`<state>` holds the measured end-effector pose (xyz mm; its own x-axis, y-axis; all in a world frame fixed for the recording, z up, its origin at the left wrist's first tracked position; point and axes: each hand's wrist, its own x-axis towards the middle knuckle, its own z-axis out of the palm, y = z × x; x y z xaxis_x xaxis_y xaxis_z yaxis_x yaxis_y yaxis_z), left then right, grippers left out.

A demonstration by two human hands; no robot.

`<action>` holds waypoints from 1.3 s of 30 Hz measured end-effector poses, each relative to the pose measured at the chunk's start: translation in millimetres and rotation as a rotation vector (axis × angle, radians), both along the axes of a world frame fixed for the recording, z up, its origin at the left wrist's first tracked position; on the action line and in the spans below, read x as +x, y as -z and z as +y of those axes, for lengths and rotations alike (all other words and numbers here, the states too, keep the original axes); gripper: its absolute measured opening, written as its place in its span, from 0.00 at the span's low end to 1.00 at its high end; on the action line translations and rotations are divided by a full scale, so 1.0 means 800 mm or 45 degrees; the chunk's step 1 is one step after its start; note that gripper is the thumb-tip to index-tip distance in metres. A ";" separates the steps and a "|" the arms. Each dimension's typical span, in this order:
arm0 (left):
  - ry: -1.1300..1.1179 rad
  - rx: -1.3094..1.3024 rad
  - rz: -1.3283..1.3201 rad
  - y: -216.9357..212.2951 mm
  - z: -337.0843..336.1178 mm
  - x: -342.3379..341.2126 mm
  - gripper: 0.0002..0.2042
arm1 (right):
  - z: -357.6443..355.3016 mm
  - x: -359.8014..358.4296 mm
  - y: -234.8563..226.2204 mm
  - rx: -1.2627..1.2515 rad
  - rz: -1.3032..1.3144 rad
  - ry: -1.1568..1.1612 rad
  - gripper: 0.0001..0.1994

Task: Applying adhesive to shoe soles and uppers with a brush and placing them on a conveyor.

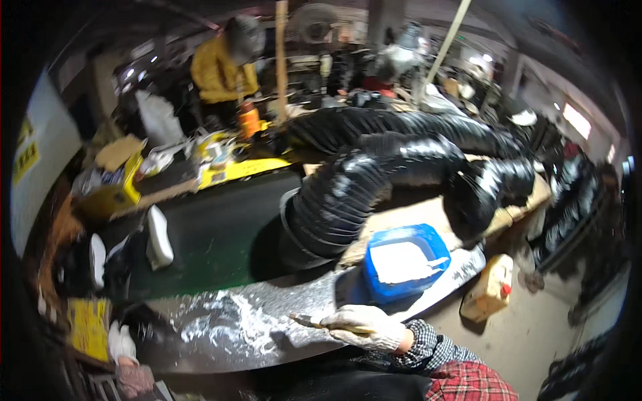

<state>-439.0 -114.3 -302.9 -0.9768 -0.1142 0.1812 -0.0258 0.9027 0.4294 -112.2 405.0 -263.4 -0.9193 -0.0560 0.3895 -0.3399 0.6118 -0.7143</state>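
Observation:
My right hand (366, 327), in a white knit glove, is closed around the handle of a brush (306, 321). The brush tip points left over a grey work surface (200, 357) smeared with white paste (249, 327). My left hand (122, 344), also gloved, is at the lower left with its fingers stretched out, beside a dark object (146, 329) too dim to make out. Just beyond my right hand stands a blue tub (376, 284) of white paste (400, 262). Dark shoes with white soles, one sole (159, 237) plainly visible, lie on the green-black conveyor belt (221, 234).
A thick black flexible duct (341, 194) arches down onto the belt. Right of the tub, a cream jerrycan (487, 291) with a red cap stands on the floor. Yellow boxes (110, 197) line the far left side. A person in a yellow jacket (217, 70) stands beyond.

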 end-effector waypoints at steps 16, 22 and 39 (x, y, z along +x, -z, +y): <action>0.443 1.061 -0.018 0.034 0.232 0.208 0.11 | 0.176 0.127 -0.051 0.142 0.152 1.053 0.10; 0.650 0.877 0.036 0.017 0.262 0.276 0.06 | 0.157 0.158 -0.047 0.530 0.499 0.985 0.05; 0.370 2.397 -0.896 0.057 0.211 0.266 0.07 | -0.043 -0.102 0.007 -0.664 -0.143 0.056 0.12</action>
<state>-226.6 54.7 -348.2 -0.8311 0.4718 -0.2943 -0.5393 -0.5546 0.6337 -193.5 370.8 -269.1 -0.9541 0.1579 0.2543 -0.2259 0.1778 -0.9578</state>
